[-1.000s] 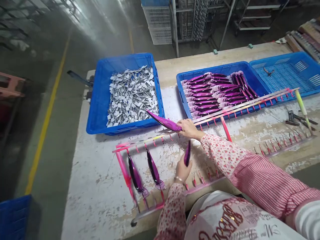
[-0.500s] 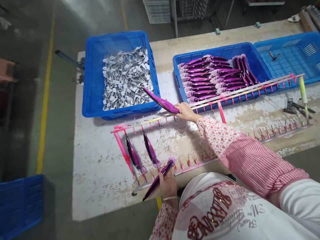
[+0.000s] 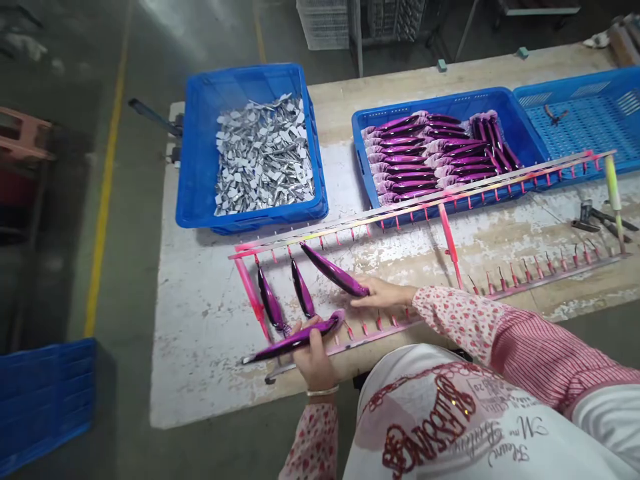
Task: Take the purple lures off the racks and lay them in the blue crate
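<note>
My left hand is closed around a glossy purple-and-black fishing lure, which lies slanted across the near edge of the rack, its filmy wrapped end to the right. With my right hand I grip a second purple lure by its near end; the tip points up-left, close to the rack's top bar. The pink-stained metal rack carries rows of small hooks. Two lures, an outer one and an inner one, hang at its left end.
A blue crate of silver metal pieces stands at the back left. Behind the rack, another blue crate holds rows of purple lures. Pliers lie in a lighter blue crate. Hand tools rest at the table's right.
My right hand has brought its lure down and nearer, from above the top bar to within the rack. My left hand has moved up-left, turning its lure flatter.
</note>
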A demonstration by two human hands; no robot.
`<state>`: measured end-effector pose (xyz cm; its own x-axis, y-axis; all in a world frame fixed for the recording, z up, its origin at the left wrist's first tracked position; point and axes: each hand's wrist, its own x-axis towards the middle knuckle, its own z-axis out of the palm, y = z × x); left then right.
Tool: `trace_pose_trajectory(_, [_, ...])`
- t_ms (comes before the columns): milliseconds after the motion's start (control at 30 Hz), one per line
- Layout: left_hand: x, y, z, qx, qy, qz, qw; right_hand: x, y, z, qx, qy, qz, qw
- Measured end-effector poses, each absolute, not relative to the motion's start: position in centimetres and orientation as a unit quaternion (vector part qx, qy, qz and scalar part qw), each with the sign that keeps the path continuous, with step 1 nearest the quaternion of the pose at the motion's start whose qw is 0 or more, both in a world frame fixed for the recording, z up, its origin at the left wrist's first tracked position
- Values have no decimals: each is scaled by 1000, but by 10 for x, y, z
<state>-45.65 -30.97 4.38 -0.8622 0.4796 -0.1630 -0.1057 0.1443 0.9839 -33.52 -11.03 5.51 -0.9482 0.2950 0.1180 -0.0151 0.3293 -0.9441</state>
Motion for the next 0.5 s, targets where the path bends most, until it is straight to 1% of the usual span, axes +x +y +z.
trace_pose_trajectory(33, [-460, -302, 54, 136, 703, 651, 254, -336, -119, 60, -87, -772, 620, 114])
trace_pose_trajectory(100, [-464, -281, 72, 167, 677, 661, 278, -339, -134, 72, -90, -695, 712, 42])
trace_pose_trajectory(167, [-469, -260, 86, 209, 682, 653, 254, -342, -142, 80, -102, -622, 776, -29])
trace_pose_trajectory(233, [-479, -242, 93, 277, 693, 619, 243, -346, -142, 85, -118, -573, 809, -50])
trace_pose_trajectory(300, [-496, -234, 90, 335, 697, 590, 233, -350, -132, 87, -137, -548, 825, -16])
trace_pose_trajectory(367, [-518, -237, 76, 336, 723, 576, 183, -356, -108, 91, -170, -554, 814, 43])
trace_pose_trajectory(433, [-541, -245, 53, 284, 769, 555, 143, -363, -74, 97, -227, -609, 749, 132])
trace_pose_trajectory(500, [-558, -255, 26, 240, 790, 533, 185, -373, -34, 102, -297, -684, 628, 222])
